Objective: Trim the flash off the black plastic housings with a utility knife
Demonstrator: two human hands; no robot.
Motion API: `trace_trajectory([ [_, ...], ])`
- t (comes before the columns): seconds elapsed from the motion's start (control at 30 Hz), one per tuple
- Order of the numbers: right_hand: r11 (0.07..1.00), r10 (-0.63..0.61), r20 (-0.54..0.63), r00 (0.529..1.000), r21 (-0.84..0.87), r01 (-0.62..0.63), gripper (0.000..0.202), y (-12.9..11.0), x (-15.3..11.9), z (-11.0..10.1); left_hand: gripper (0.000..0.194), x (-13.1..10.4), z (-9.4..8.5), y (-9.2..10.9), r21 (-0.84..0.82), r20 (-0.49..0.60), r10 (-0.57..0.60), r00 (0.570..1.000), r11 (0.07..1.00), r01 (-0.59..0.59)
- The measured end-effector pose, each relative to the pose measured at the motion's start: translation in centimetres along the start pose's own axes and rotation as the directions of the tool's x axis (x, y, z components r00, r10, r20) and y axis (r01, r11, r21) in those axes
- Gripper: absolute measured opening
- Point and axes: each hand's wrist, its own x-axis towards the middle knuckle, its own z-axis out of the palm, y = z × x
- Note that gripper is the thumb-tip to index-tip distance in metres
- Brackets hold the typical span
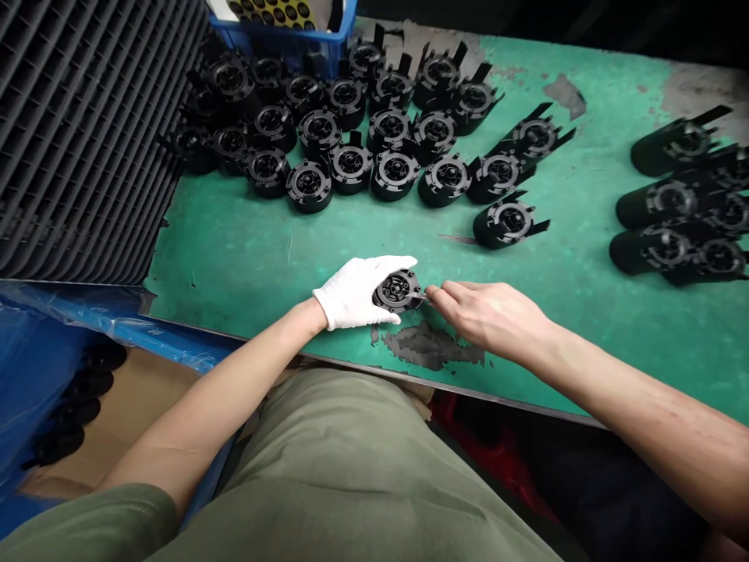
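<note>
My left hand [360, 295], in a white glove, is wrapped round a black round part [398, 290] near the table's front edge. The part's ribbed, ringed face points up toward the camera. My bare right hand [477, 308] is closed on a small thin metal tool [418, 296], whose tip lies over the right side of that face. Much of the tool is hidden in the fingers. Beyond my hands stand several black cylindrical parts [395, 173] with similar ringed faces, some with upright tabs.
The green table [246, 250] has worn dark patches. More black cylinders [655, 199] stand at the right. A blue bin [281, 39] is at the back, black grid trays [87, 133] at the left, and a cardboard box [146, 398] below left.
</note>
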Motion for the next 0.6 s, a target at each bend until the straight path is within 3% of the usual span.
trace_trajectory([
  [0.27, 0.998, 0.017, -0.016, 1.0, 0.057, -0.017, 0.031, 0.4, -0.2, 0.4, 0.109, 0.6, -0.6, -0.4, -0.038, 0.058, 0.044, 0.997, 0.998, -0.042],
  [0.43, 0.976, 0.195, -0.184, 0.963, 0.138, -0.171, 0.035, -0.7, -1.0, 1.7, 0.106, 0.6, -0.5, -0.5, -0.049, 0.052, 0.046, 0.998, 0.998, -0.043],
  [0.6, 0.954, 0.278, -0.174, 0.945, 0.162, -0.251, 0.042, -1.8, -1.4, 2.0, 0.106, 0.5, -0.4, -0.5, -0.025, 0.042, 0.049, 0.998, 0.999, -0.048],
])
